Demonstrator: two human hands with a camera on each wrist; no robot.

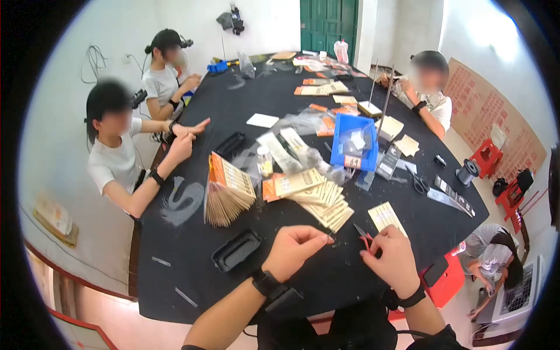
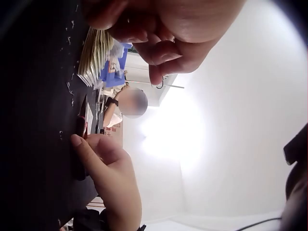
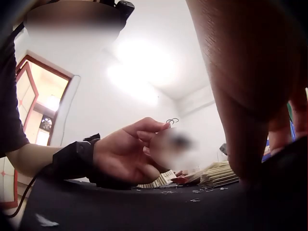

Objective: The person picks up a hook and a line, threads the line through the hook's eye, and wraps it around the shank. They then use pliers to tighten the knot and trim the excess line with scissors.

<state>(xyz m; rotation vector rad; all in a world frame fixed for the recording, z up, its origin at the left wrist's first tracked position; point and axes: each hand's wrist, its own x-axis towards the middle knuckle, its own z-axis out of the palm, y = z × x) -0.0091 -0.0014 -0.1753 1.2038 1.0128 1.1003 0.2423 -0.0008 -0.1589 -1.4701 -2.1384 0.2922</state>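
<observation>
My left hand (image 1: 296, 251) is above the black-covered table, thumb and fingertips pinched together. Between them it holds small dark fishing hooks (image 3: 172, 121), whose curved ends stick out past the fingertips in the right wrist view. To the right, my right hand (image 1: 392, 259) grips small scissors with red handles (image 1: 364, 234), their dark points directed away from me toward the paper packets. In the left wrist view the scissors (image 2: 83, 115) lie low over the cloth under the right thumb. A cream printed card (image 1: 386, 217) lies just beyond the right hand.
A fan of cream packets (image 1: 335, 207), a standing packet bundle (image 1: 227, 192) and a black tray (image 1: 236, 251) surround the hands. Farther off are a blue bin (image 1: 354, 140), black-handled scissors (image 1: 420, 184) and a spool (image 1: 467, 172). Other people sit around the table (image 1: 192, 268).
</observation>
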